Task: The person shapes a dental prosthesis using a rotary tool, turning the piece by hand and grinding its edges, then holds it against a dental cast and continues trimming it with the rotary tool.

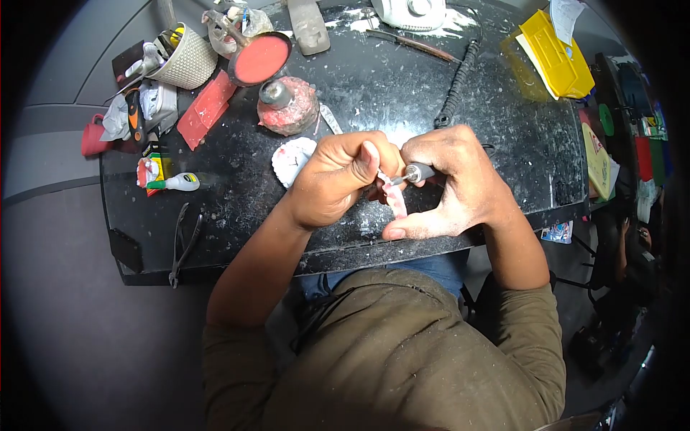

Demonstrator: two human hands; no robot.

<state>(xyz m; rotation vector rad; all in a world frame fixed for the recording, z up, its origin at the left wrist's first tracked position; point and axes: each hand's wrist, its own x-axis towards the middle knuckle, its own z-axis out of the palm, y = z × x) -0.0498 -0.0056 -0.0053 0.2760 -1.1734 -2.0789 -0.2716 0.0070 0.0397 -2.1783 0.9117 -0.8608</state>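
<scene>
Over the front of the bench, my left hand [338, 179] is closed on a small pink denture piece [395, 203] with whitish parts along it. My right hand [463, 183] grips a rotary handpiece [418, 172], its metal tip pointing left at the denture's upper end. The right thumb reaches down by the piece's lower end. Whitish dust coats the right fingers. Part of the denture is hidden behind the left fingers. A white plaster model [292, 159] lies just left of my left hand, with a metal spatula [330, 119] behind it.
A pink-smeared burner [287, 108], a pan of pink wax [262, 59], wax sheets [206, 111] and a woven basket [188, 61] stand back left. Glasses [185, 244] and a glue bottle [183, 182] lie left. A coiled cord [460, 79] crosses the back; a yellow tray [557, 57] is right.
</scene>
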